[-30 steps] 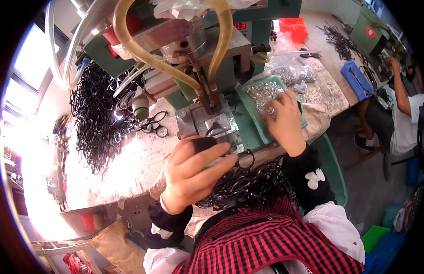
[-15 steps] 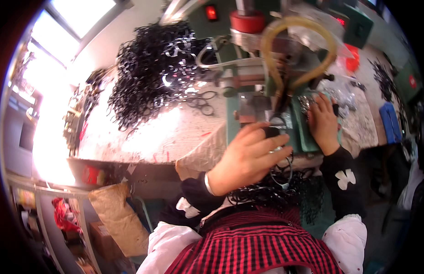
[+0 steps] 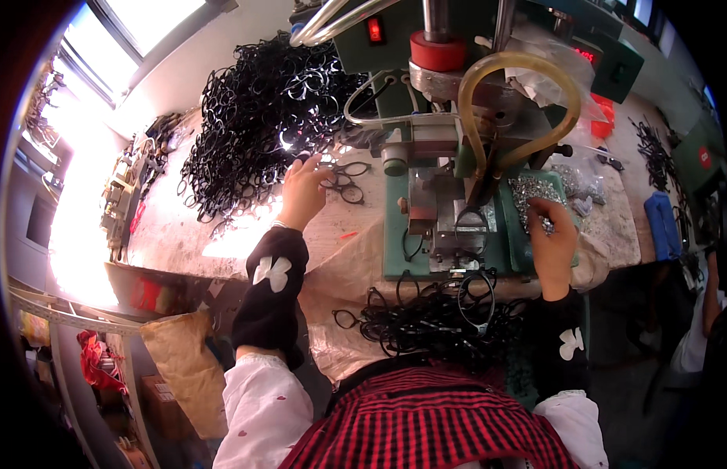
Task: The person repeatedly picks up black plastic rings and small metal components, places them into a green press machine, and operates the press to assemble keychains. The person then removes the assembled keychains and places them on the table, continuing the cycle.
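My left hand (image 3: 305,191) reaches to the front edge of a large pile of black eyeglass frames (image 3: 254,125). Its fingers are apart and I see nothing gripped in them. Just right of it lie loose frames (image 3: 349,187). My right hand (image 3: 552,246) is over a green tray (image 3: 521,248) of small silvery metal pieces (image 3: 535,191). Its fingertips are drawn together among the pieces; what they pinch is too small to make out. Between my hands stands a green bench press (image 3: 437,137), with a black eyeglass frame (image 3: 471,221) at its metal fixture (image 3: 449,242).
More black frames (image 3: 426,320) lie heaped at the table's front edge, by my apron (image 3: 402,414). A yellowish hose (image 3: 570,86) loops in front of the press. Clear bags (image 3: 586,187) and a blue case (image 3: 662,227) are at the right. Metal tooling (image 3: 125,203) lines the left side.
My left hand has left the press fixture and moved left to the frame pile. My right hand has drawn slightly nearer and its fingers have curled together over the metal pieces.
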{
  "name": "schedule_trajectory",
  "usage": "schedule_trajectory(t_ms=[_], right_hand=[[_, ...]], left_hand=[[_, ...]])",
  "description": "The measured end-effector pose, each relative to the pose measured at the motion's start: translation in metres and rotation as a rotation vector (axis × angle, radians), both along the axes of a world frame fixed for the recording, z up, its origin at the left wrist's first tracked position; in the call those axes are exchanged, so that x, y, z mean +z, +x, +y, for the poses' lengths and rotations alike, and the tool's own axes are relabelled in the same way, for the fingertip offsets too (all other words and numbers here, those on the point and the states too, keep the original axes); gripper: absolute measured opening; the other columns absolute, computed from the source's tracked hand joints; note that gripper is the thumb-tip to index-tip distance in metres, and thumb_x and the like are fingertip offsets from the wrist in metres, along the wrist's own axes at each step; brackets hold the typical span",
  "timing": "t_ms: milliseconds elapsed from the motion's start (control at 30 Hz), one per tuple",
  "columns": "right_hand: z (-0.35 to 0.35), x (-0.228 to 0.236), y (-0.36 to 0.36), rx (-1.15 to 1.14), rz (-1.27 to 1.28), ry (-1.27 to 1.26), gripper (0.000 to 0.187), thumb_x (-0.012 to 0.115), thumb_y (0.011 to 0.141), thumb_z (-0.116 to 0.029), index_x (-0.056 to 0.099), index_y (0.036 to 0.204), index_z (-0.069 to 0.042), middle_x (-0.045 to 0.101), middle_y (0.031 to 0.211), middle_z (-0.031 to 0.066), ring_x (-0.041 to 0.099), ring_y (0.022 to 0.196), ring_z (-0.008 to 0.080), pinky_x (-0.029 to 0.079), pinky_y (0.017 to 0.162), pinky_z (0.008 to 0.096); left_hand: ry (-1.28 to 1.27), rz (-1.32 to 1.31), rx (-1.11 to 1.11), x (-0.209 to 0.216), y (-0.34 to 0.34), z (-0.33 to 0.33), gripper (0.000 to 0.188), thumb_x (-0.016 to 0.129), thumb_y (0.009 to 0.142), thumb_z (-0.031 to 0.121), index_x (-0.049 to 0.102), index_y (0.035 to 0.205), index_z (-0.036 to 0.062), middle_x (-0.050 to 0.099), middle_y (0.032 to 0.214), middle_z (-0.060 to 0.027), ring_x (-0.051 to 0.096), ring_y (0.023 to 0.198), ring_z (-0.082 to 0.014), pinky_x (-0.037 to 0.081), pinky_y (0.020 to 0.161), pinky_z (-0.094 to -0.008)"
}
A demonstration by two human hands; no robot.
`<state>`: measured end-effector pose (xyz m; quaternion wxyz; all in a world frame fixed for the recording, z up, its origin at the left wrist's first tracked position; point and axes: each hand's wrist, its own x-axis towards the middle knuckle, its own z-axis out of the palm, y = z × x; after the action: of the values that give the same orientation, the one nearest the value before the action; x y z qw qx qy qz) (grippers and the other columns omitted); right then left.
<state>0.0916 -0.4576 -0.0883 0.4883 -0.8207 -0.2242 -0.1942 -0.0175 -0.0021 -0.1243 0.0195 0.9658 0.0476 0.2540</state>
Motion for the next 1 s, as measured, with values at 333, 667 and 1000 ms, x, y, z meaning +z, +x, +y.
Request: schedule_trajectory(t_ms=[333, 667, 1000], right_hand=[[-0.074, -0.021, -0.044, -0.266, -0.081, -0.127, 0.017, 0.071, 0.086, 0.004, 0.074, 0.102, -0.001, 0.068, 0.095, 0.0106, 0.065, 0.090, 0.0271, 0.049, 0.082, 0.0356], [0.025, 0.062, -0.030, 0.279, -0.105, 0.142, 0.029, 0.075, 0.081, 0.000, 0.072, 0.110, -0.002, 0.072, 0.094, 0.0120, 0.070, 0.087, 0.0267, 0.052, 0.078, 0.0360], [0.065, 0.048, -0.036, 0.312, 0.265, 0.504, 0.047, 0.075, 0.083, 0.000, 0.060, 0.127, 0.001, 0.073, 0.090, 0.0056, 0.069, 0.089, 0.0130, 0.051, 0.085, 0.0279]], left_hand=[[-0.335, -0.031, 0.027, 0.013, -0.055, -0.039, 0.017, 0.072, 0.088, 0.003, 0.077, 0.103, 0.0078, 0.069, 0.132, -0.0079, 0.066, 0.114, -0.0289, 0.050, 0.099, -0.0384], [-1.338, -0.190, 0.123, 0.040, -0.042, -0.103, 0.034, 0.055, 0.107, 0.031, 0.060, 0.128, 0.0049, 0.049, 0.080, 0.0054, 0.041, 0.064, -0.0037, 0.034, 0.054, -0.0202], [-1.776, -0.323, -0.184, 0.080, -0.053, -0.169, 0.041, 0.029, 0.113, 0.044, 0.046, 0.101, 0.0079, 0.066, 0.091, -0.0187, 0.065, 0.074, -0.0283, 0.052, 0.069, -0.0355]])
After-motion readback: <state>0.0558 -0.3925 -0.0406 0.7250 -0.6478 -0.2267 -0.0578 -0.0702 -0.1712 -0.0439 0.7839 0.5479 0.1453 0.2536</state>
